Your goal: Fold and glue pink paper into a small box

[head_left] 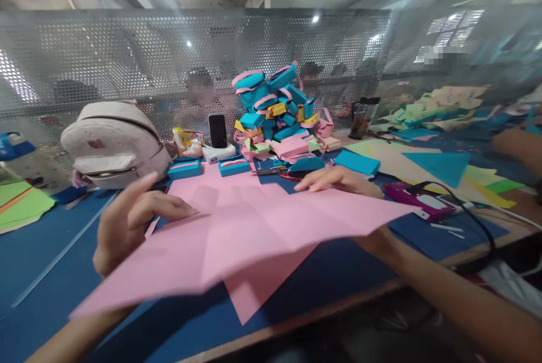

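A creased sheet of pink paper (245, 239) is held up above the blue work surface, tilted, with its near edge raised. My left hand (135, 216) grips it from the left, fingers bent over its upper side. On the right, my right hand (342, 182) has its fingers over the far edge, and the palm is partly hidden by the paper. Beneath it lies more pink paper (262, 289), one corner pointing toward me. Just beyond my hands are small blue paper boxes (234, 166) and scissors (270, 171).
A tall pile of folded paper boxes (275, 109) stands at the back centre. A white backpack (114, 143) is at left, near a phone (217, 131). To the right lie a purple device (423, 202) with a cable, and coloured sheets (440, 165). A perforated metal screen (148, 52) closes the back.
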